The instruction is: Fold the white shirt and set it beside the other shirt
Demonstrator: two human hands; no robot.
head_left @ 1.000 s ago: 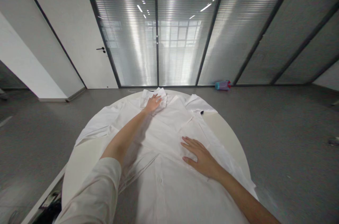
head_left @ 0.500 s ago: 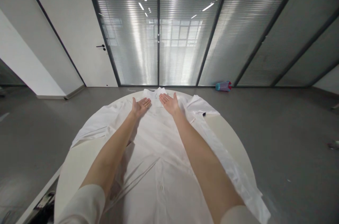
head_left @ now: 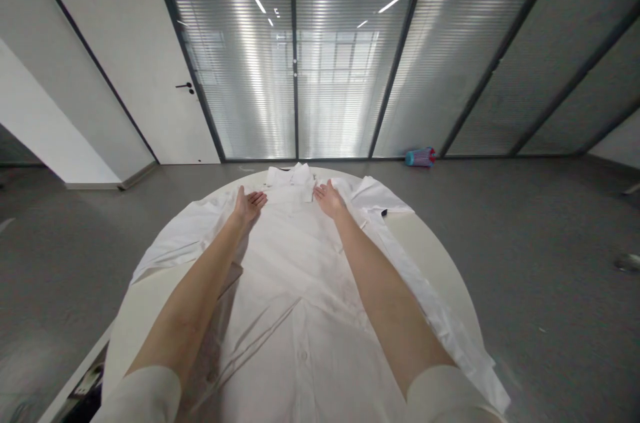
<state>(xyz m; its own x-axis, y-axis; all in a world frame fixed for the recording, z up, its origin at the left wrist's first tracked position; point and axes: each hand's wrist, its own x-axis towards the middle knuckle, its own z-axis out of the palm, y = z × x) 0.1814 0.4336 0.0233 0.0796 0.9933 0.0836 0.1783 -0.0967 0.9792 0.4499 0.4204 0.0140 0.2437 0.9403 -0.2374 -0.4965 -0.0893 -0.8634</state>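
Observation:
A white button-up shirt [head_left: 290,256] lies spread over a round pale table [head_left: 440,256], its collar [head_left: 293,174] at the far edge. One sleeve reaches out to the left, and the right side drapes along the table's right rim. My left hand [head_left: 250,204], palm up with fingers stretched, is over the shirt just left of the collar area. On the other side, my right hand [head_left: 329,198] is also open, fingers extended inward near the collar. Neither hand holds anything. Whether they touch the cloth I cannot tell. Creases run across the shirt's lower left front.
Glass partitions with blinds [head_left: 330,90] stand beyond the table, with a white door [head_left: 150,76] to their left. A blue and pink basket-like object [head_left: 420,157] lies on the grey floor [head_left: 540,243] by the glass. Dark items [head_left: 85,396] sit at the lower left.
My hands have moved apart, the left one to the left and the right one slightly to the right. More of the shirt below the collar now shows between them.

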